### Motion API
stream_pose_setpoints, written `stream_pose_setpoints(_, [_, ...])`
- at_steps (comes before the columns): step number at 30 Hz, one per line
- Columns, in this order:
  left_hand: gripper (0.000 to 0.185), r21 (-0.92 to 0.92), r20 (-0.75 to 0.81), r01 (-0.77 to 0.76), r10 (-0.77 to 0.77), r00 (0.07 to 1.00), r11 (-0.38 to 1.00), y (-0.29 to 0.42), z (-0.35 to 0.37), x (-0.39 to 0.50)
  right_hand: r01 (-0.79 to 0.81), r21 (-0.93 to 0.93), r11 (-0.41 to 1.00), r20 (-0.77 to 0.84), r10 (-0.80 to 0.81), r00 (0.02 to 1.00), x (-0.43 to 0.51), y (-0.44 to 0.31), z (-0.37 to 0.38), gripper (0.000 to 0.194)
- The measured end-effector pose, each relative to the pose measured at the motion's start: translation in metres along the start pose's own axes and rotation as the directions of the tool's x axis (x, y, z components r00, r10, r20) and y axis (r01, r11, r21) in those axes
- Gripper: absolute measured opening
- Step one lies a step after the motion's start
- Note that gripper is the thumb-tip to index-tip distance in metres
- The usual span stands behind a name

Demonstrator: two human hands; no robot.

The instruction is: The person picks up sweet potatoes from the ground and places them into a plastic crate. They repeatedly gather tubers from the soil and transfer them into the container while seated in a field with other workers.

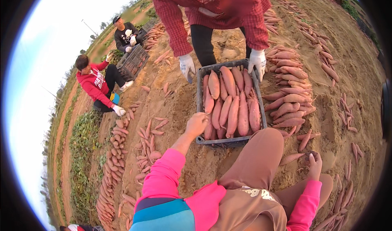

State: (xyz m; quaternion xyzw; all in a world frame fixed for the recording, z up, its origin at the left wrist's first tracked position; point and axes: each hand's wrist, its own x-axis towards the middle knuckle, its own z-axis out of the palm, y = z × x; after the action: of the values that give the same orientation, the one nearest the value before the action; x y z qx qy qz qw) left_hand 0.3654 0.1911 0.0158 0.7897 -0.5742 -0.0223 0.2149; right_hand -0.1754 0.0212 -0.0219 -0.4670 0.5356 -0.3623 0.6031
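Note:
A black plastic crate point(231, 142) stands on the soil before me, packed with pink sweet potatoes point(232, 116). My left hand point(197, 124) is at its near left corner, fingers curled over the side wall beside a sweet potato. Whether it grips the rim or the root is hidden. To the right of my knee, my right hand point(314, 163) hangs low with bent fingers, close to a loose sweet potato point(291, 158). What lies between those fingers is not clear. Across the crate, a co-worker's gloved right hand point(257, 62) touches the rim and their gloved left hand point(187, 66) hangs beside it.
A neat row of sweet potatoes point(291, 87) lies right of the crate. Smaller roots point(150, 145) are scattered to the left, beyond them a long heap point(111, 169). Two people sit at the far left near another crate point(133, 62). Green vines point(84, 145) border the soil.

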Motion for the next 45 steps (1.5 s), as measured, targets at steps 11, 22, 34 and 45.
stream_pose_setpoints(11, [0.031, 0.01, 0.111, -0.171, 0.168, 0.979, 0.985, 0.085, 0.073, -0.06, -0.038, -0.096, 0.995, 0.005, 0.039, 0.999, 0.012, 0.028, -0.019, 0.019])
stream_pose_setpoints(22, [0.003, 0.205, 0.087, -0.176, 0.161, 0.983, 0.963, 0.079, 0.119, -0.045, -0.063, -0.138, 0.988, -0.027, 0.06, 0.998, 0.013, 0.046, -0.027, 0.027])
stream_pose_setpoints(34, [0.006, 0.339, 0.248, -0.171, 0.087, 0.965, 0.925, 0.1, 0.138, -0.02, -0.055, -0.229, 0.972, -0.03, 0.049, 0.998, 0.003, 0.028, -0.003, 0.027])
stream_pose_setpoints(45, [0.007, 0.329, 0.352, -0.261, 0.138, 0.926, 0.908, 0.107, 0.117, -0.02, -0.069, -0.167, 0.983, -0.037, 0.064, 0.997, -0.016, 0.017, -0.001, 0.028])
